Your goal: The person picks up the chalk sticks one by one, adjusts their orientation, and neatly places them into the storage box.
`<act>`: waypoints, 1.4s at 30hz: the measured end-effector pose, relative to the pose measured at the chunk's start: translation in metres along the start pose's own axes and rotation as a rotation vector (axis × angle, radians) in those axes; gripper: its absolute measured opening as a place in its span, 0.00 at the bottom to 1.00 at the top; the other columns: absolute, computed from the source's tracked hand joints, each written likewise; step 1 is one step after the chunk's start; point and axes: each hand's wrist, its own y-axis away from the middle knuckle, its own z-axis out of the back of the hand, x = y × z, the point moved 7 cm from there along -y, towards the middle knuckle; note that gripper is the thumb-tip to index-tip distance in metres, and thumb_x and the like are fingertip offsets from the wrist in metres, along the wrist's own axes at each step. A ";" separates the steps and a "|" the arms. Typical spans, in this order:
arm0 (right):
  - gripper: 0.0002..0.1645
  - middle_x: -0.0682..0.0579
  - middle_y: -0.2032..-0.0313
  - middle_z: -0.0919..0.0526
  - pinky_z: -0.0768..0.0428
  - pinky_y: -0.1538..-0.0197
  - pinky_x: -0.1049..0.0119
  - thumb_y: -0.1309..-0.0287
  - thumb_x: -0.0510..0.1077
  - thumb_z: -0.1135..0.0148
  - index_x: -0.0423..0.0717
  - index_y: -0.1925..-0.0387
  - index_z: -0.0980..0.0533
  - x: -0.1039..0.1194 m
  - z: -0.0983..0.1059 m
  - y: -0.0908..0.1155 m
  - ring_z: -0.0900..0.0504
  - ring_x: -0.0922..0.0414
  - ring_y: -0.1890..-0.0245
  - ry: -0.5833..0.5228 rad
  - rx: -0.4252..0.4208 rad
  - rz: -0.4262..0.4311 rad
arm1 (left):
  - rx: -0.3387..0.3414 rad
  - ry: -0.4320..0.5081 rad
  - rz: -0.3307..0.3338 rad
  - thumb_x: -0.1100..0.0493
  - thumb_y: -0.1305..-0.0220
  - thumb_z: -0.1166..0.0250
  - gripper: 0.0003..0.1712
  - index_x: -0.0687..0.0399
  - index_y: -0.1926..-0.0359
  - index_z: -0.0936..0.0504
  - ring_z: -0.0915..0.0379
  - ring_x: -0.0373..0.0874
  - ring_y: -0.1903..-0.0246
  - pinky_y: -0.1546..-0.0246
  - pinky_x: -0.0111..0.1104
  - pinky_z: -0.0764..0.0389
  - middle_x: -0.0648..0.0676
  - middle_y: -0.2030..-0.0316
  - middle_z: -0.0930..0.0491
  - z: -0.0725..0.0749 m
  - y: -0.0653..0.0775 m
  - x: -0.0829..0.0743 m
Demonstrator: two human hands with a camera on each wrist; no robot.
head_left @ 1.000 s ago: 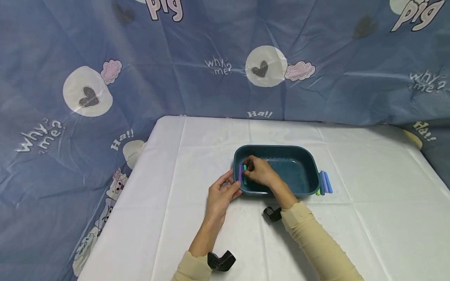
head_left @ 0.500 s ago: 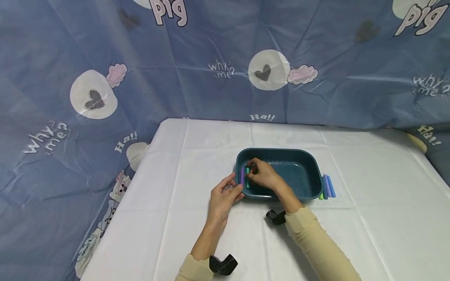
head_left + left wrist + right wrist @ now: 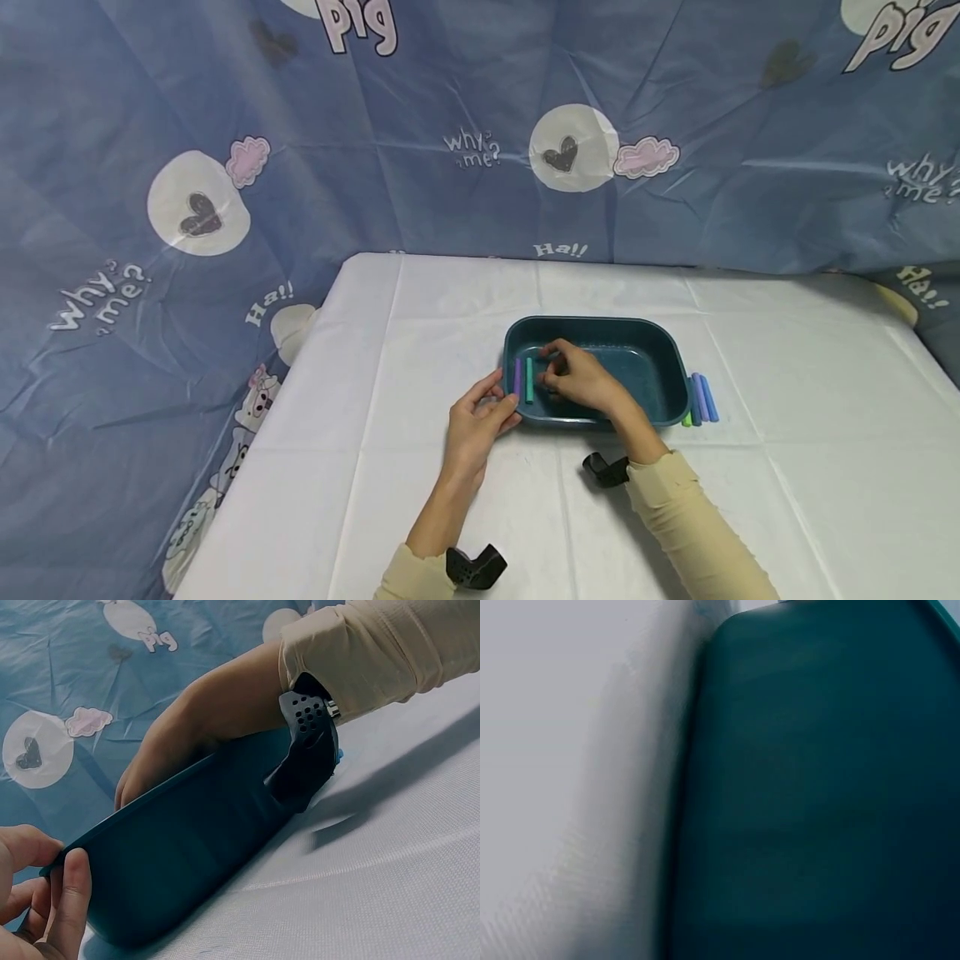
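Observation:
A dark teal rectangular basin (image 3: 600, 422) stands on the white cloth. My left hand (image 3: 472, 425) pinches its near left corner; in the left wrist view the fingers (image 3: 76, 881) lie at the rim. Inside at the left end, a purple chalk-like stick (image 3: 517, 377) and a green one (image 3: 529, 381) stand side by side, slightly apart. My right hand (image 3: 581, 377) reaches over the near wall into the basin, just right of the green stick, with a gap between. Its fingers are bent loosely and nothing shows between them. The right wrist view is filled by the basin's outer wall (image 3: 795, 787).
Against the basin's right end lie several more sticks: a blue one (image 3: 709, 398), a violet one (image 3: 700, 397), a dark blue one and a green one (image 3: 686, 421) partly hidden by the rim. A blue printed curtain (image 3: 420, 200) hangs behind the table.
My right hand has let go of the green stick and moved a little to the right. The stick stays beside the purple one. My left hand keeps its hold on the basin.

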 end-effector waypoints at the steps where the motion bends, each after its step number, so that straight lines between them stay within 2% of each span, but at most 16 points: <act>1: 0.24 0.44 0.64 0.23 0.14 0.69 0.65 0.40 0.37 0.42 0.38 0.42 0.34 0.000 0.001 0.001 0.19 0.55 0.70 -0.006 -0.001 0.001 | 0.000 0.001 0.001 0.68 0.43 0.34 0.29 0.53 0.39 0.26 0.24 0.35 0.71 0.62 0.28 0.14 0.50 0.59 0.33 0.000 0.000 0.000; 15: 0.23 0.40 0.60 0.23 0.13 0.69 0.63 0.37 0.37 0.47 0.37 0.41 0.35 -0.003 0.011 0.012 0.17 0.51 0.65 -0.034 -0.037 0.038 | 0.000 0.003 -0.002 0.69 0.44 0.34 0.30 0.55 0.39 0.27 0.24 0.35 0.72 0.63 0.27 0.14 0.50 0.60 0.33 -0.002 0.002 0.000; 23: 0.22 0.40 0.60 0.21 0.14 0.70 0.62 0.38 0.36 0.47 0.37 0.42 0.34 -0.001 0.015 0.012 0.17 0.52 0.67 -0.032 -0.057 0.058 | -0.001 0.000 -0.003 0.68 0.44 0.33 0.30 0.53 0.40 0.26 0.24 0.35 0.72 0.63 0.27 0.14 0.50 0.60 0.33 -0.001 0.001 -0.001; 35: 0.22 0.40 0.58 0.22 0.13 0.69 0.62 0.36 0.38 0.46 0.39 0.41 0.35 -0.002 0.022 0.016 0.17 0.50 0.62 -0.061 -0.072 0.049 | 0.001 0.003 -0.004 0.68 0.44 0.33 0.29 0.52 0.39 0.26 0.25 0.34 0.71 0.61 0.28 0.14 0.50 0.59 0.33 -0.003 0.001 -0.001; 42: 0.22 0.41 0.57 0.21 0.14 0.69 0.62 0.36 0.39 0.46 0.41 0.41 0.35 -0.006 0.026 0.018 0.17 0.50 0.62 -0.060 -0.085 0.056 | -0.013 0.001 0.007 0.68 0.44 0.33 0.30 0.53 0.39 0.26 0.25 0.35 0.71 0.61 0.28 0.14 0.51 0.58 0.33 0.000 0.001 -0.001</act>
